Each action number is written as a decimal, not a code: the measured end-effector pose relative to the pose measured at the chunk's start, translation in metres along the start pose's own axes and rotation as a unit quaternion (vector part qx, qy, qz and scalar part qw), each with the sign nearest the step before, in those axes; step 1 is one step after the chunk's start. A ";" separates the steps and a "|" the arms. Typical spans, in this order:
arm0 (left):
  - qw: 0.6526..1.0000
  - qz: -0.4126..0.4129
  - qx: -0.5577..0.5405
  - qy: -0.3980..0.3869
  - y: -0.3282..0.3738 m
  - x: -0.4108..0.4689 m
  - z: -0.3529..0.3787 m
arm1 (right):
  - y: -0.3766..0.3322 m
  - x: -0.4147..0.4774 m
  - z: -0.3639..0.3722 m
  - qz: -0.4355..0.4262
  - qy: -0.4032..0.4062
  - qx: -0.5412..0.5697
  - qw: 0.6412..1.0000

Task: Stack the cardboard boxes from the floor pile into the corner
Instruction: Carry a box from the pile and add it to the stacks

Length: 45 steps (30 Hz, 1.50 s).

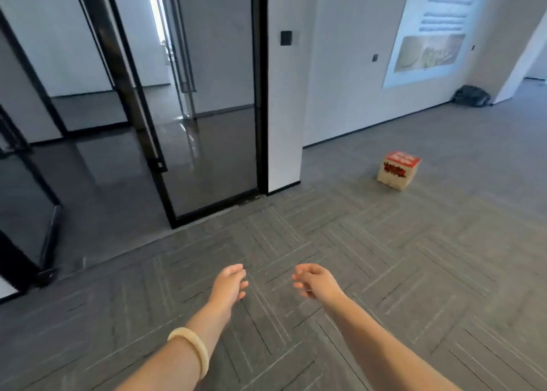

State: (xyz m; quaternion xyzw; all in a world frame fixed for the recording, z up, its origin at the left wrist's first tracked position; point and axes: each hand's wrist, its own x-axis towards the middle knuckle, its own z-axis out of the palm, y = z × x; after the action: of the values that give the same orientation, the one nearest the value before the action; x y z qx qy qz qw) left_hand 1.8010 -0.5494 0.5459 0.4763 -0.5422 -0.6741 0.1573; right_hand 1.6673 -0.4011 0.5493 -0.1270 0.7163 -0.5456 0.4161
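Note:
One cardboard box (398, 170), pale with a red top and red print, stands alone on the grey carpet to the right, well ahead of me. Both my arms reach forward over the floor. My left hand (229, 284), with a pale bangle on its wrist, holds nothing and its fingers are loosely spread. My right hand (315, 279) is also empty, fingers slightly curled and apart. The two hands are a short gap from each other and far from the box.
A black-framed glass door (207, 124) and glass partitions fill the left. A white wall pillar (284, 94) stands beside the door. A poster (435, 29) hangs on the right wall. A dark bag (470, 96) lies in the far corner.

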 end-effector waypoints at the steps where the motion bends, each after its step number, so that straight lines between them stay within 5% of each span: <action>1: 1.000 -0.001 0.013 -0.013 0.007 0.013 0.022 | -0.001 0.008 -0.021 0.006 0.018 -0.002 1.000; 23: 0.937 -0.044 0.151 -0.313 0.161 0.317 0.501 | -0.083 0.274 -0.409 0.057 0.345 0.196 0.916; 45: 0.948 -0.040 0.157 -0.273 0.362 0.673 0.889 | -0.240 0.704 -0.770 0.083 0.327 0.209 0.918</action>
State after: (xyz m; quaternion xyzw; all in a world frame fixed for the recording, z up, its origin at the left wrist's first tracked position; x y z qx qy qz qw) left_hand 0.6338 -0.6544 0.5108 0.3140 -0.6439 -0.6905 -0.1001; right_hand 0.5995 -0.4175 0.4851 0.2087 0.6901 -0.6574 0.2193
